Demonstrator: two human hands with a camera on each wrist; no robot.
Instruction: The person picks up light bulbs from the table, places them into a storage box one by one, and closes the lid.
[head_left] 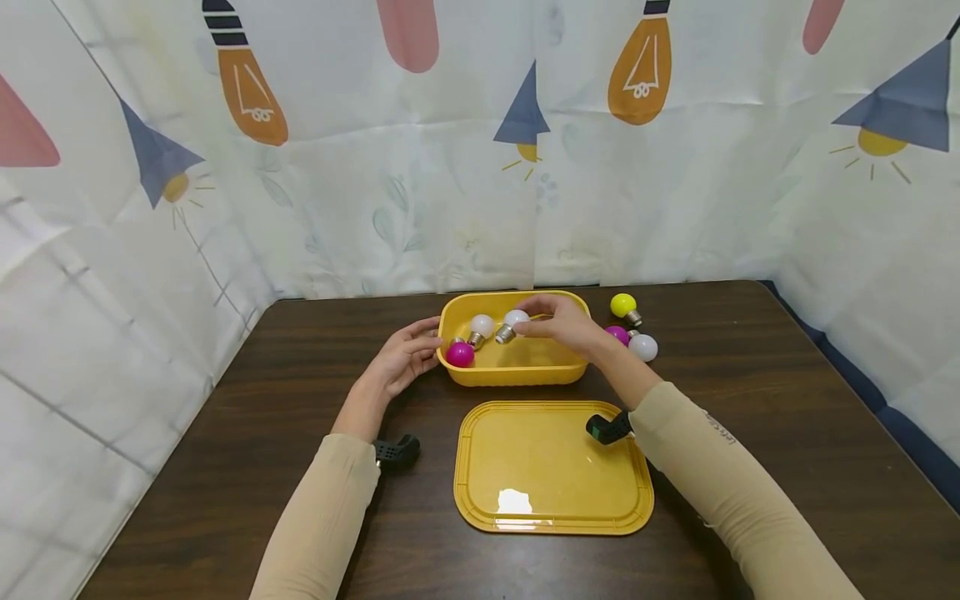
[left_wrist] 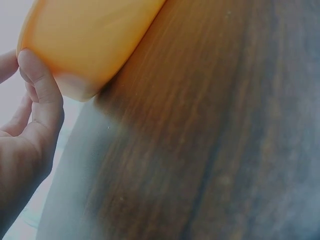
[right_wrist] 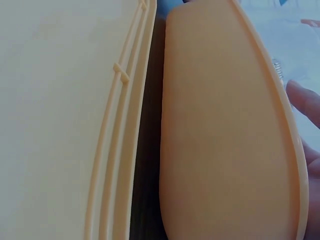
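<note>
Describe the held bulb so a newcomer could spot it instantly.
Find the yellow box beyond the flat yellow tray. There, the right hand pinches a white bulb, its metal base pointing lower left. Another white bulb and a pink bulb lie inside; only this one is held.

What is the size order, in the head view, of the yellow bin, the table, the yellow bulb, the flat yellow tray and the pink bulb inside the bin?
1. Table
2. Flat yellow tray
3. Yellow bin
4. Yellow bulb and pink bulb: too alike to rank
</note>
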